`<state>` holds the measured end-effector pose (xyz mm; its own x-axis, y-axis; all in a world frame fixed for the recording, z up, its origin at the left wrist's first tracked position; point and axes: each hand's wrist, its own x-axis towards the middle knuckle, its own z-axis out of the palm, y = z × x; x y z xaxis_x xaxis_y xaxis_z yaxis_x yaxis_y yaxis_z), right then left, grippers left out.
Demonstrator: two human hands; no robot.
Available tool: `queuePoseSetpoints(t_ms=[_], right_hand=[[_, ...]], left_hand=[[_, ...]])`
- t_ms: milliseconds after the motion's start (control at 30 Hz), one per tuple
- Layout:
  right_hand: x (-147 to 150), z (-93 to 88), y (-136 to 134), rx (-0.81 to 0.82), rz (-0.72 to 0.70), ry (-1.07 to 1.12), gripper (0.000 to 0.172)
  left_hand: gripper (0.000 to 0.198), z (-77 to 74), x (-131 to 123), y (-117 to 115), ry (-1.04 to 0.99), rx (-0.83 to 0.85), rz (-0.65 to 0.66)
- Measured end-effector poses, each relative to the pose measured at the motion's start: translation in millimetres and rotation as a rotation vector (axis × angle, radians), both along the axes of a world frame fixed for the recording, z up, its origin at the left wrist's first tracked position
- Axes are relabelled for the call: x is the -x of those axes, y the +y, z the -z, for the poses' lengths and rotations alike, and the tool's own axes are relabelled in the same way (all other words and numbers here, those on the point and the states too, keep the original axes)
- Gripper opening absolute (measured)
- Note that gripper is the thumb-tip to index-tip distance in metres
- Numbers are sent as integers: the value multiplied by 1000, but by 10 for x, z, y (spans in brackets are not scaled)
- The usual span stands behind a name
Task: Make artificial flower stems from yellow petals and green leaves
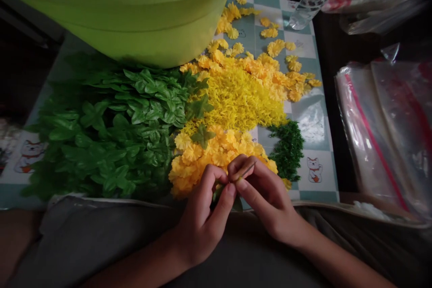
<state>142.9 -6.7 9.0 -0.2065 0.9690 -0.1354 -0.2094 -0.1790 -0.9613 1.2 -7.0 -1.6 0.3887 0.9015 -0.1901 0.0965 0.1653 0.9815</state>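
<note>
One left hand (205,220), grip clamped on a partly hidden green leaf piece (238,205); one right hand (272,202), grip pinched on a thin rod (249,169). Fingertips nearly touching, at the surface's (326,184) near edge, by orange-yellow flowers (185,173). Leaf pile (130,162) left, yellow sprigs (236,99) beyond, dark-green sprigs (288,150) right, lime tub (135,22) behind leaves.
</note>
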Motion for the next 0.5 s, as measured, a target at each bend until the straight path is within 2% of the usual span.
queuePoseSetpoints(t_ms=[300, 500], right_hand=[[-39, -18, 26, 33, 35, 31, 9], [-58, -28, 37, 52, 49, 148, 7]], left_hand=[[11, 16, 2, -6, -29, 74, 16], [10, 1, 9, -19, -34, 85, 23]])
